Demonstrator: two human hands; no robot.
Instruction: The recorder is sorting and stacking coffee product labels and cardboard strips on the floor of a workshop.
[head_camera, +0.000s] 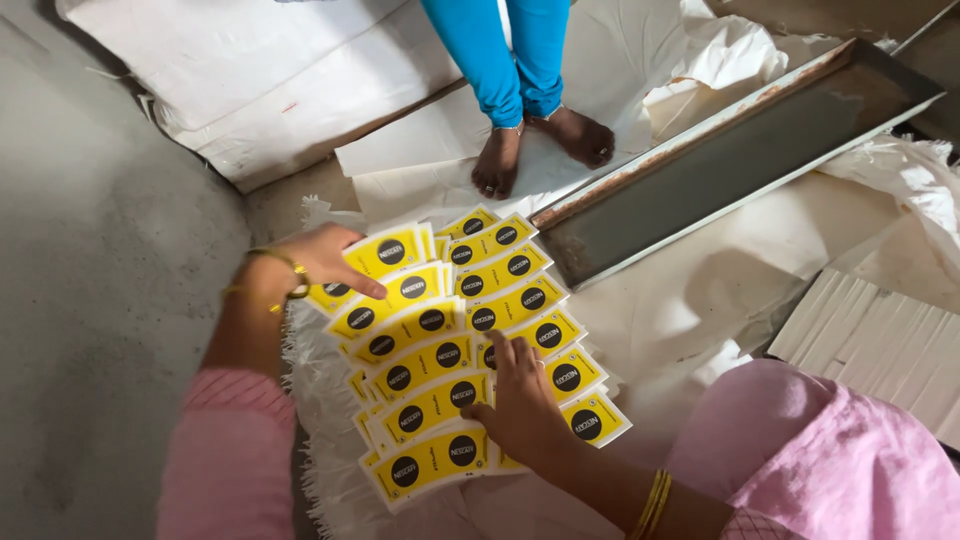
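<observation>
One head camera looks steeply down, close over the floor (90, 300).

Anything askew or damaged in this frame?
Mostly tidy: the yellow curved labels lie fanned in overlapping rows under the left hand and right hand. Oddities: the metal tray shows a rusty rim, and the white sack beneath has a frayed edge.

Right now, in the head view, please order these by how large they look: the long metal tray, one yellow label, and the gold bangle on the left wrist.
1. Long metal tray, clearly the largest.
2. One yellow label.
3. Gold bangle on the left hand, slightly smaller than a label. The labels lie nearer the camera, so this last ranking is unsure.
</observation>
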